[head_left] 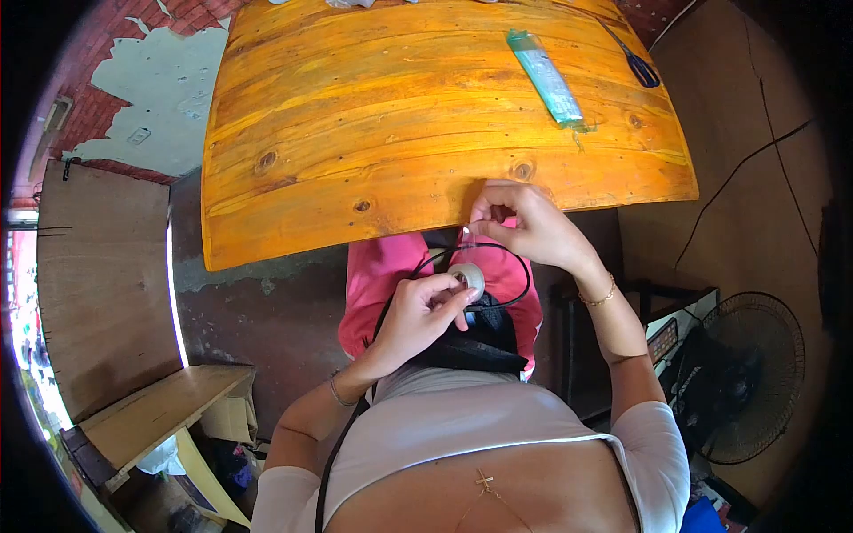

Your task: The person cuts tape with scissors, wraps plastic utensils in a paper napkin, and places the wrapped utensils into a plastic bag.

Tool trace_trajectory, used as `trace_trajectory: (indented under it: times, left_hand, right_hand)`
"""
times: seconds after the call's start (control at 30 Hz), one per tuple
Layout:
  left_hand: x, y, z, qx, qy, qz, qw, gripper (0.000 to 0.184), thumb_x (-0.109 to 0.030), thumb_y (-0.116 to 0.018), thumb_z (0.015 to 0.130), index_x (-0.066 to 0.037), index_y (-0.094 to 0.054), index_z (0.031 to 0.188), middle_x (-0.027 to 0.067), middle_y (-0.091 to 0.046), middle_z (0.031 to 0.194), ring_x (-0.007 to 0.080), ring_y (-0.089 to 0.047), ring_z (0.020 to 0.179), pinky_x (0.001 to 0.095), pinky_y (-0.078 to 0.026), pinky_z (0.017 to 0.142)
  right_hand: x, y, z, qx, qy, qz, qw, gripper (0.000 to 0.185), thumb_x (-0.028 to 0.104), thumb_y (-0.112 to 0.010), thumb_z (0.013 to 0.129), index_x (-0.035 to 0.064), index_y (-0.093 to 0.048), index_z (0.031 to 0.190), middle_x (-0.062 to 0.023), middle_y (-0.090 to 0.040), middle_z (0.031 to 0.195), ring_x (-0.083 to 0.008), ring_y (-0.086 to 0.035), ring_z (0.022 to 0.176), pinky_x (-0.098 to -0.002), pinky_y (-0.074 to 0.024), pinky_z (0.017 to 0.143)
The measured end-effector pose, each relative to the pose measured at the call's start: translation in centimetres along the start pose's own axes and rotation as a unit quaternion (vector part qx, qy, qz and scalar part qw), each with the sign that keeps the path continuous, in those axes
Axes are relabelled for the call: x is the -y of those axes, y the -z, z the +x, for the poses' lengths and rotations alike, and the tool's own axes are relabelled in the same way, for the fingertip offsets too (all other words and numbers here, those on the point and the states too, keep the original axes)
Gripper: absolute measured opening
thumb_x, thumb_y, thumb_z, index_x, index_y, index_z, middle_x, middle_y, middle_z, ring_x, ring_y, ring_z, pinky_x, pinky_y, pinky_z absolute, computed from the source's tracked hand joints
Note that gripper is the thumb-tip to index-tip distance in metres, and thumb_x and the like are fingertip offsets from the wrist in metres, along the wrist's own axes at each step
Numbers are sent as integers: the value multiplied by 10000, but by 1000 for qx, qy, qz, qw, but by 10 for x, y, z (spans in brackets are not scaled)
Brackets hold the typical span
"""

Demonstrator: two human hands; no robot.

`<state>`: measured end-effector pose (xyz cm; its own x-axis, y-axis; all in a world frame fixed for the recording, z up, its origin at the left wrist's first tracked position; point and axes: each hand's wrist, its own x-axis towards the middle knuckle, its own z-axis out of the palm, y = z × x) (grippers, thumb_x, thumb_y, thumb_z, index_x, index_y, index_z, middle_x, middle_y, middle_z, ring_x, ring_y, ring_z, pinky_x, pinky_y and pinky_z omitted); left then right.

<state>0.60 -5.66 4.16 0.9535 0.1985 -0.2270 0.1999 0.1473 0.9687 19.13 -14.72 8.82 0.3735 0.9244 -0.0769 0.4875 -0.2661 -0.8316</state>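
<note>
A wooden tabletop [391, 115] spreads ahead; short of its near edge, a black cable [528, 281] loops. Also short of that edge, the left hand [424, 313], curled nearly closed, grips a tape roll [468, 277]; at the edge, the right hand [524, 224] pinches a clear strip [467, 236]. Best steady the roll, pull evenly, and avoid snagging the cable.

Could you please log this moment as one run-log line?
left hand: holding tape roll | right hand: pinching clear strip | strip: extends off roll | table: green packet, scissors
</note>
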Motion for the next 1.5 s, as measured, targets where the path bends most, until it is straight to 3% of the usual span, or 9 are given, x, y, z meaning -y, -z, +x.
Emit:
trace_trajectory:
  times: [0.33,0.57,0.67,0.87,1.07,1.27,1.37,1.47,1.5]
  left_hand:
    - [7,0,1,-25,80,-96,992,204,-136,-525,891,24,-585,779,89,-643,631,13,-438,473,180,-255,423]
    - [-3,-7,2,16,85,-77,993,214,-140,-587,863,72,-611,858,63,-637,689,126,-648,692,183,-436,590]
    - [1,-10,4,5,41,-84,996,209,-149,-554,877,39,-614,806,136,-664,692,-11,-338,416,170,-209,369]
    - [3,-9,5,15,37,-75,996,204,-147,-556,875,36,-613,806,116,-654,648,-8,-358,422,170,-212,377]
    - [-1,-3,7,39,93,-107,989,197,-132,-590,858,61,-611,826,52,-629,674,105,-629,619,181,-423,569]
    - [4,-6,8,27,58,-74,995,207,-163,-564,870,23,-614,793,97,-638,602,-5,-347,418,168,-215,383]
    - [1,-3,9,47,100,-78,991,201,-142,-591,858,55,-614,824,51,-626,660,101,-621,605,181,-410,568]
    - [0,-1,9,50,106,-58,991,200,-141,-589,859,53,-618,820,50,-626,682,101,-621,602,179,-407,561]
    - [-1,-1,8,48,110,-55,991,200,-140,-588,859,53,-619,819,49,-626,687,101,-621,601,180,-407,559]
  right_hand:
    - [-3,0,13,-13,3,-72,997,95,85,-638,712,6,-594,743,-118,-566,676,-230,-578,616,-328,-440,551]
    - [-13,2,19,4,13,-68,998,54,45,-640,680,10,-622,718,-93,-584,691,-205,-574,610,-301,-437,546]
    - [-9,2,20,-2,19,-78,997,80,70,-651,649,7,-623,690,-120,-595,678,-257,-600,632,-345,-457,572]
    - [-11,1,22,-4,4,-76,997,95,67,-668,640,9,-607,684,-114,-591,676,-246,-590,613,-336,-447,561]
    - [-7,10,30,14,-55,-85,995,221,70,-713,630,20,-526,735,-77,-526,599,-201,-522,549,-308,-398,521]
    - [-11,15,34,52,-35,-59,996,281,65,-727,621,27,-511,796,-48,-485,573,-166,-496,550,-305,-389,519]
    - [-13,17,31,44,-12,-71,996,268,68,-718,628,31,-528,813,-50,-520,602,-167,-524,579,-303,-410,540]
    - [-21,59,33,30,-54,-24,998,227,85,-688,654,42,-581,849,-59,-609,697,-151,-583,653,-294,-452,594]
    - [-42,90,40,-110,-17,-23,994,158,78,-661,691,60,-621,843,-56,-624,714,-136,-585,669,-287,-465,618]
